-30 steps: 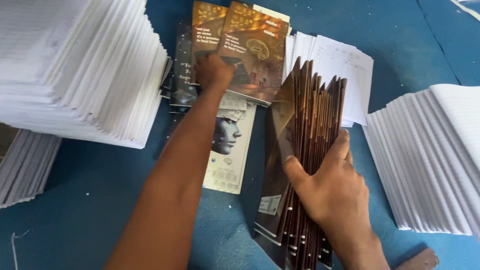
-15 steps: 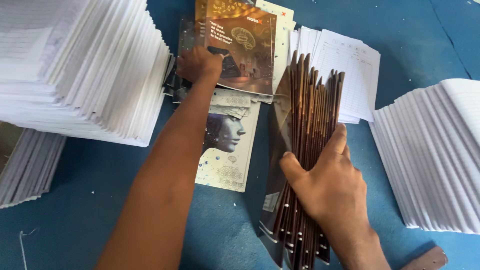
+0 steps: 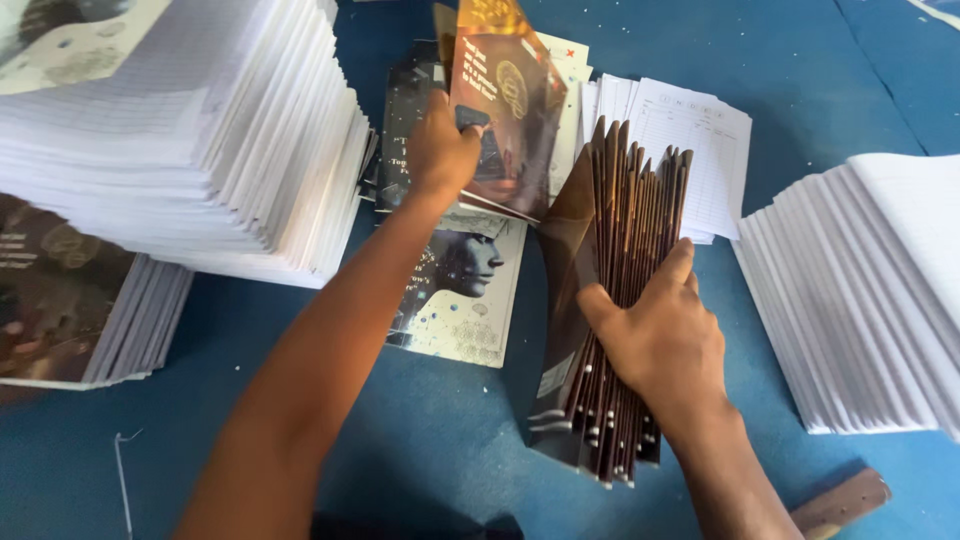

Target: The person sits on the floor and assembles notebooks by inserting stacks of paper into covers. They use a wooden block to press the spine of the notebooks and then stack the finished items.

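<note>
On a blue work surface (image 3: pixel 440 440) crowded with paper, a person's left hand (image 3: pixel 440 150) pinches the lower edge of an orange-brown printed cover (image 3: pixel 505 100), thumb on its face and fingers curled behind, lifting it tilted above a scatter of other covers. The right hand (image 3: pixel 660 335) presses a fanned batch of brown covers (image 3: pixel 615 300) standing on edge, fingers laid close together across the top sheets, thumb hooked round the near side. Just beside the batch lies a cover showing a face in profile (image 3: pixel 460 290). Ruled sheets (image 3: pixel 690 150) lie behind. Tall stacks of white pages rise at left (image 3: pixel 180 140) and right (image 3: pixel 870 290); a wooden piece (image 3: pixel 840 500) lies at the lower right.
</note>
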